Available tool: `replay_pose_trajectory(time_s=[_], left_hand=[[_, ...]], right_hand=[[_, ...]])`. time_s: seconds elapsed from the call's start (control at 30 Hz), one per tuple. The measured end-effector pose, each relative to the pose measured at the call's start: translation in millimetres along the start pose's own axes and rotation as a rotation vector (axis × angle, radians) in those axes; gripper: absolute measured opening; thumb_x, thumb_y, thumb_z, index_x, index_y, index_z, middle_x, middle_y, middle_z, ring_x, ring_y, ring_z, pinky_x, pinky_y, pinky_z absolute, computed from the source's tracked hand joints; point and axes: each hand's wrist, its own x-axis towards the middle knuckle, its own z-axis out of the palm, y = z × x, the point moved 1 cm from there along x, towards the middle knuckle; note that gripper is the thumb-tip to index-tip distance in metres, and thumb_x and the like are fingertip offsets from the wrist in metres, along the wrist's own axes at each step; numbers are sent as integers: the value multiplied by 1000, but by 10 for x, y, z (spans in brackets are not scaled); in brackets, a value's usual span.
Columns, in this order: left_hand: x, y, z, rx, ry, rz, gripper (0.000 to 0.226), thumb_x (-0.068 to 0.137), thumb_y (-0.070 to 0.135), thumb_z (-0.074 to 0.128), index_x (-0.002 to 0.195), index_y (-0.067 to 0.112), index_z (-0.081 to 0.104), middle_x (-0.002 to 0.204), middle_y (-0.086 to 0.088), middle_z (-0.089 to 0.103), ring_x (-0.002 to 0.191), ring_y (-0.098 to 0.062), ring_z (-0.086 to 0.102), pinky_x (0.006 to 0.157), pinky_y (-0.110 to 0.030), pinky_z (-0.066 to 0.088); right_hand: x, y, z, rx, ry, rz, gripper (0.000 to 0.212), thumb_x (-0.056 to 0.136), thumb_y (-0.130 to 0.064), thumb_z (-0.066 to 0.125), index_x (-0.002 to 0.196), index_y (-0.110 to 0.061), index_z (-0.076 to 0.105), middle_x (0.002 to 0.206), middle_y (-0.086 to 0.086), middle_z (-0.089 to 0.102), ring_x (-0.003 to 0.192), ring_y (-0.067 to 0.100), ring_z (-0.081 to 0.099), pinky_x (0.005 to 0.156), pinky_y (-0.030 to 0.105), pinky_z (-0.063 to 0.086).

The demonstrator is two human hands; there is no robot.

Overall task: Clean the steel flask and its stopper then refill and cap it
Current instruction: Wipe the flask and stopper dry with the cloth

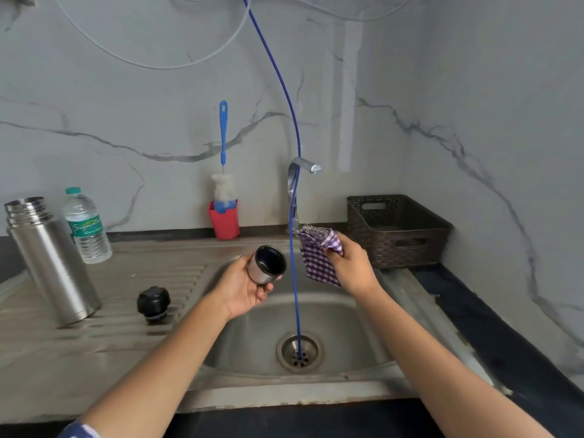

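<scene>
Flask [50, 260] stands open on the drainboard [94, 343], way out at 9 o'clock from the sink [347, 327], clear of both hands. Stopper [154, 303] sits on the ribs near it, at the flask's 4 o'clock, with nothing touching it either. Left hand [245, 287] is over the sink, grip wrapped round the steel cap [267, 263], dark inside showing. Right hand [350, 267] is at 3 o'clock of the cap, grip pinching a bunched purple checked cloth [319, 257]. Cloth and cap are near but apart. Blue hose [295, 248] hangs down between the two hands into the drain [299, 350]. Bottle [87, 226] stands at the flask's 1 o'clock. Brush [223, 153] sticks up out of a red holder [224, 221] by the back wall, with the tap [297, 181] at its 3 o'clock. Brown basket [398, 230] sits on the table [505, 343] at 2 o'clock of the sink.
</scene>
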Motion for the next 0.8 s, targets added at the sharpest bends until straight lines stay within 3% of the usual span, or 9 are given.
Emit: replay_pose_trajectory(time_s=[0.13,0.2,0.3,0.43,0.53,0.6,0.7,0.77,0.8], left_hand=[[29,-105,25,30,-5,18,35,98,41,36,99,17,62,71,-7,63,48,-16,51,38,-16,29],[34,-114,55,44,-30,58,39,98,44,39,96,15,65,68,-6,62,51,-15,51,40,-19,32],[40,-123,16,142,-52,85,44,87,52,50,96,13,67,73,-6,61,58,-16,52,46,-23,38],[22,-169,18,285,5,91,40,88,50,55,96,12,61,64,-5,54,46,-13,45,36,-18,31],[16,-165,71,270,36,198,31,92,44,53,93,13,57,62,-5,51,45,-11,43,37,-18,28],[11,-171,58,213,45,255,31,94,43,50,96,13,61,69,-8,57,53,-13,51,44,-22,35],[-36,-177,43,149,15,354,34,92,43,49,110,18,63,80,-6,67,64,-15,56,51,-24,42],[-78,-158,54,96,-44,450,40,85,45,50,114,20,61,74,-3,67,58,-12,53,44,-21,37],[-100,-147,62,78,-54,476,41,84,45,49,115,21,61,74,-3,67,57,-11,53,43,-20,36]], right_hand=[[-121,-11,90,-397,-114,-487,60,75,4,52,130,-17,58,124,5,65,115,22,61,96,34,49],[-184,67,236,-643,-250,-702,57,73,1,57,128,-11,59,125,8,64,116,22,60,107,42,40],[-195,164,366,-882,-383,-837,56,72,-10,64,128,-7,58,117,12,67,112,23,63,108,53,24],[-131,205,385,-1228,-415,-994,45,74,-23,54,117,-15,65,106,3,71,112,15,61,107,54,30],[-193,76,529,-1236,-440,-823,44,75,-18,52,116,-12,66,112,7,69,118,20,57,109,51,32],[-225,-26,636,-1001,-480,-592,45,80,-10,50,124,-6,59,126,13,60,128,25,46,115,47,19],[-209,-347,536,-260,-562,-1,32,88,-7,45,116,-5,61,106,8,66,104,16,61,90,22,38],[-206,-434,488,254,-561,304,25,90,-2,50,113,-2,60,88,2,66,77,7,64,72,18,47],[-215,-451,484,338,-565,333,24,91,-2,50,112,-5,59,89,2,66,76,9,63,73,21,49]])
